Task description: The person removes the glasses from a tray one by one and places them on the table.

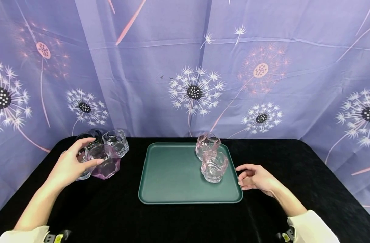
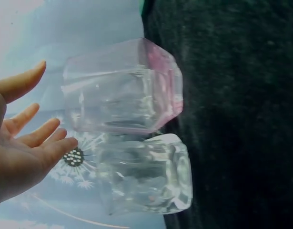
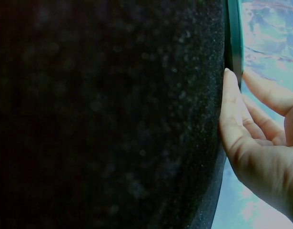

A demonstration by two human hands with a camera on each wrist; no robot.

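Observation:
My left hand (image 1: 70, 166) is over a cluster of glass cups at the left of the table, thumb and fingers spread apart. Nearest to it is a purple-tinted cup (image 1: 107, 167), upright; in the left wrist view a gap shows between the fingertips and this pink-purple cup (image 2: 113, 90). A clear cup (image 1: 119, 143) and a dark cup (image 1: 92, 133) stand behind, and a bluish clear cup (image 1: 84, 176) is partly hidden by the hand. At the right edge of the green tray (image 1: 173, 175), my right hand (image 1: 258, 179) pinches the rim between thumb and fingers.
Two pale pink cups, a rear one (image 1: 207, 145) and a front one (image 1: 214, 167), stand upright on the tray's right side. A black cloth (image 1: 118, 216) covers the table. Behind its far edge hangs a purple curtain (image 1: 148, 84) with dandelion prints.

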